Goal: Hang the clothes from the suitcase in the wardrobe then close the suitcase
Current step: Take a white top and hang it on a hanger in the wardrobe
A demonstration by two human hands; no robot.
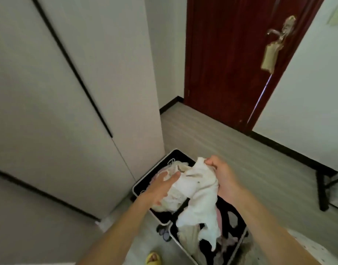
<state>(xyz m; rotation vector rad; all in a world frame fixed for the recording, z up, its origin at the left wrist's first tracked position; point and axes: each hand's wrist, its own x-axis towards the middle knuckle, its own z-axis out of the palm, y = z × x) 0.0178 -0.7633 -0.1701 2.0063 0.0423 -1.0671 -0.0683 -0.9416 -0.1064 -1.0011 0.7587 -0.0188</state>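
So we're at the pulling-stuff-out stage here, nothing hung yet as far as we can see. Our right hand (pixel 221 175) has its fingers bunched tight around the top edge of a white garment (pixel 198 197), and the cloth drops from that pinch straight down past the wrist, its loose end dangling over the open suitcase (pixel 178 154). Our left hand (pixel 160 188) isn't gripping anything: fingers are stretched out fairly flat, tips touching the crumpled side of the same garment, just across from the right-hand knuckles. Under both sets of fingers the suitcase lies open on the floor with more clothes (pixel 189 238) piled in it, pale and beige bits mostly, so we reckon there's plenty of the job left. The wardrobe (pixel 68 92) stands up and away to the left of the left fingertips, well apart from them, and its doors look closed from here. No hanger in sight either. Next move, we'd guess: get the left fingers to actually take hold of another edge so the thing can be shaken out flat, then free one hand to open the wardrobe door. It's floppy cloth, so one-handed it'll just bunch up and maybe trail back into the pile.
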